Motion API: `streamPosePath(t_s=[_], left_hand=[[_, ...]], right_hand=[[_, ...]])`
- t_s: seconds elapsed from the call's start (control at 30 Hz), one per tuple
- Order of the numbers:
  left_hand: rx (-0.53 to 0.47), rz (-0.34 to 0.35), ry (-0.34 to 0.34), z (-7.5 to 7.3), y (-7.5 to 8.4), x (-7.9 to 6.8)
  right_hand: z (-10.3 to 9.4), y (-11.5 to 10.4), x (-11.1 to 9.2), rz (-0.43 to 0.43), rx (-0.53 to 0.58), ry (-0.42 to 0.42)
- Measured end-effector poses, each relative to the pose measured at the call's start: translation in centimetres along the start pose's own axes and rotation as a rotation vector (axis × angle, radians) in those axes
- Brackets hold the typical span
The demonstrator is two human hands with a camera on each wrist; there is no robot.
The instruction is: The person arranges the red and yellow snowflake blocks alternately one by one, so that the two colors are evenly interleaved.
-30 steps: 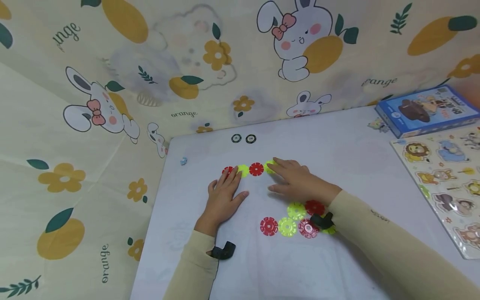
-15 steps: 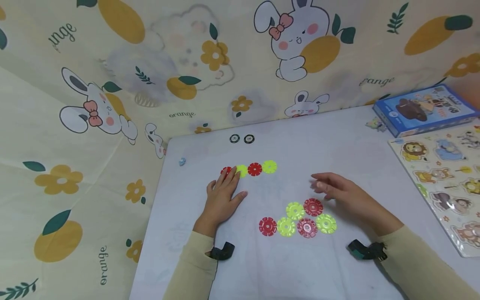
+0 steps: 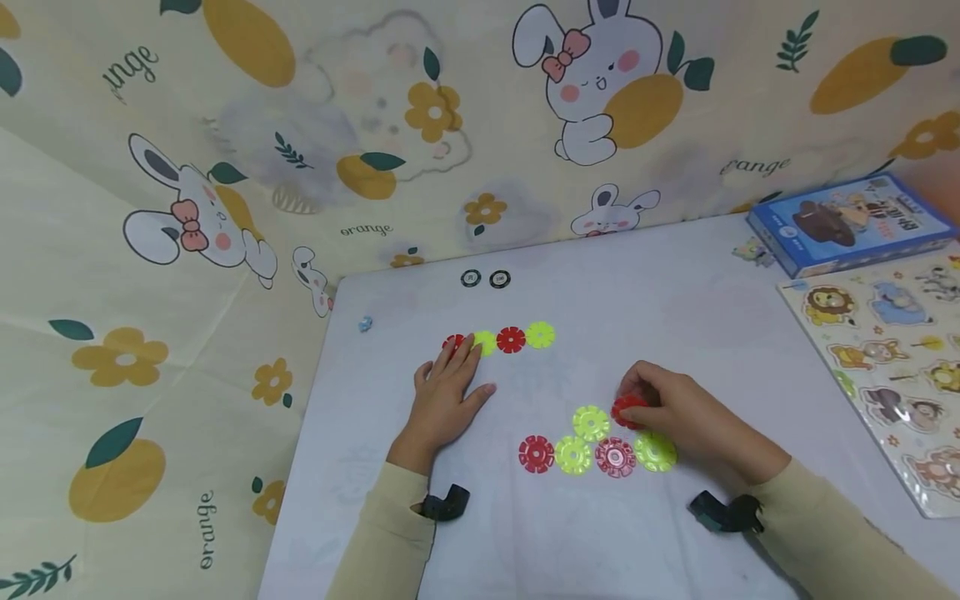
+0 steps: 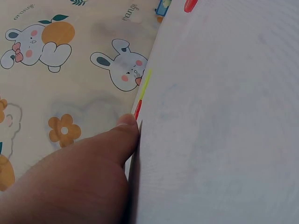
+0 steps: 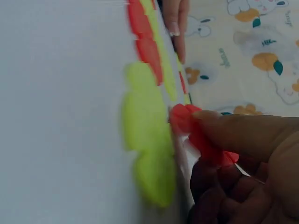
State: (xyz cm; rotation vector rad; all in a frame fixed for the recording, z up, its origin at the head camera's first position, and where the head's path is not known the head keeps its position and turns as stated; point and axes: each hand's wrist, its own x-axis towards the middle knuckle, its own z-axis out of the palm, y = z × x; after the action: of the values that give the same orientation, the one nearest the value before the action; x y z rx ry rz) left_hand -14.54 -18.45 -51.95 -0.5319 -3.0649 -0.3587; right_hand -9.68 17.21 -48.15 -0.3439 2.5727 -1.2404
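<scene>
Held red disc [image 3: 627, 410]: it is just beyond the right half of the near row [image 3: 616, 457], and the thumb covers a part of it; whether its edge touches the worktop [image 3: 585, 542], I cannot tell.
Right hand [image 3: 686, 412]: it is placed beyond the right end of the near row; its grip is grasping the held red disc, pinched between the thumb and the bent fingers, as the right wrist view also shows.
Left hand [image 3: 438, 408]: it lies to the left of the near row and farther away, palm down; its grip is released, with extended fingers resting over the red disc at the left end of the far row [image 3: 512, 339].
Near row: four notched discs, from left to right red, yellow-green, pinkish red, yellow-green.
Single yellow-green disc [image 3: 591, 424]: just beyond the middle of the near row.
Far row: well beyond the near row; red, yellow-green, red, yellow-green.
Black-rimmed rounds [image 3: 500, 279]: two of them, side by side, the farthest beyond the near row.
Small blue piece [image 3: 365, 324]: beyond the near row, well to its left.
Blue box [image 3: 855, 221]: well to the right of the near row and beyond it.
Animal picture sheet [image 3: 892, 367]: to the right of the near row, well apart.
</scene>
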Motion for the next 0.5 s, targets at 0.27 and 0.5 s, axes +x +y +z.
streamPosePath(t_s=[0.27,0.5], left_hand=[[0.006,0.005,0.006,-0.1,0.0,0.0],[-0.001,0.012,0.009,0.0,-0.1,0.0]], right_hand=[[-1.0,-0.8,3.9,0.07,0.115,0.052],[-1.2,-1.0,7.8,0.079,0.102,0.065]])
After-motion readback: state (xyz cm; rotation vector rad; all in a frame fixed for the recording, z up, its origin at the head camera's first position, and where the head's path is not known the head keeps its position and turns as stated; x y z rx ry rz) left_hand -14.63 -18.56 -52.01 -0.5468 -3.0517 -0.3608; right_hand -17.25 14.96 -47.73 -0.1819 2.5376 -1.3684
